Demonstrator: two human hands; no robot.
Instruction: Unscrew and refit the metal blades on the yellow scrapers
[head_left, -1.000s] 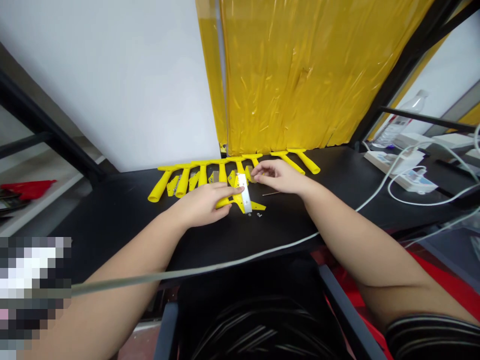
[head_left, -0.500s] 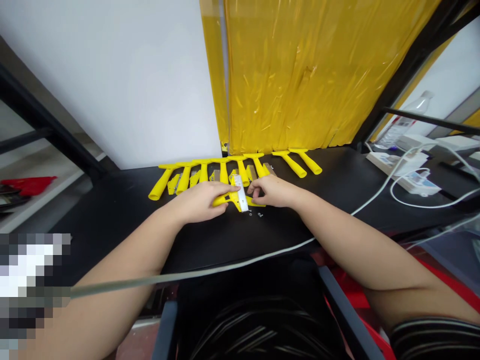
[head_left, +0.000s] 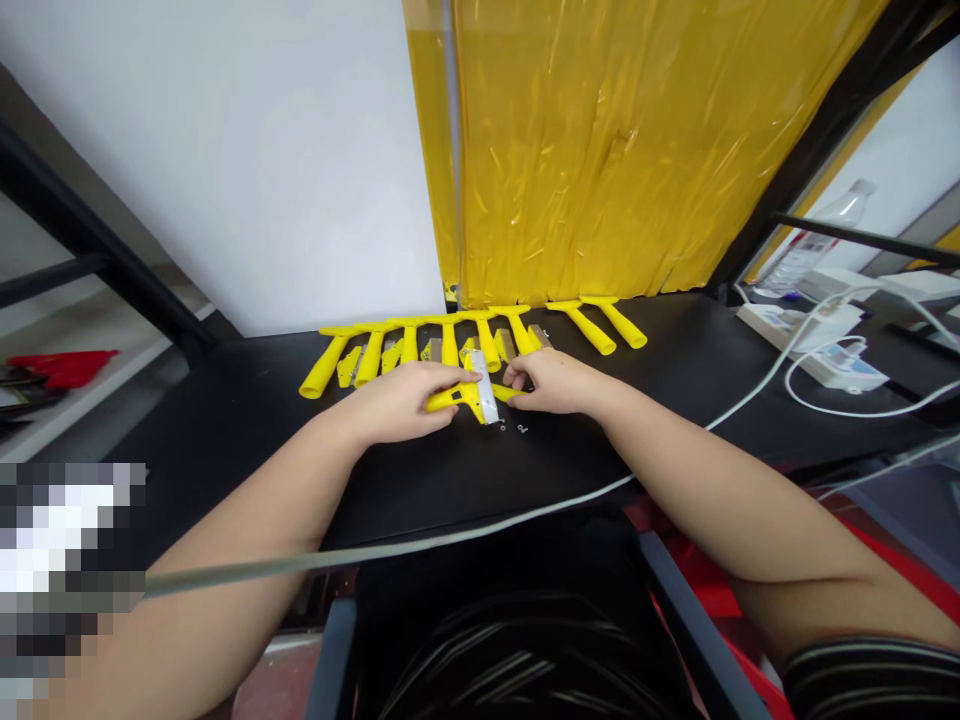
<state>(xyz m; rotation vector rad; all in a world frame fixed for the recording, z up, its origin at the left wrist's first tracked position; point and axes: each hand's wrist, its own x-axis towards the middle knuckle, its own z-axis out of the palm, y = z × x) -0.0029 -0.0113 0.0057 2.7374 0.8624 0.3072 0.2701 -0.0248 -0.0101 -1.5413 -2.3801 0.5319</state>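
Observation:
My left hand (head_left: 420, 402) is closed around the handle of a yellow scraper (head_left: 466, 400), its thumb against a flat silver blade (head_left: 486, 392) lying across the scraper's head. Just right of the blade, my right hand (head_left: 551, 382) pinches a small flat yellow plastic piece (head_left: 504, 393), partly hidden by the fingers. Tiny metal screws or nuts (head_left: 523, 429) lie on the black tabletop (head_left: 435, 480) below it. Behind both hands runs a row of several yellow scraper handles (head_left: 322, 365), with small yellow pieces and metal blades (head_left: 504, 346) between them.
A white cable (head_left: 480, 527) crosses in front of me over the table's near edge. White power strips (head_left: 825, 350) and a clear plastic bottle (head_left: 817, 235) stand at the right. A yellow-wrapped panel (head_left: 600, 150) and a white panel (head_left: 262, 150) border the back.
My right fingers have closed on the flat yellow piece, which has shifted slightly up from the tabletop spot. The left hand and scraper are nearly unmoved.

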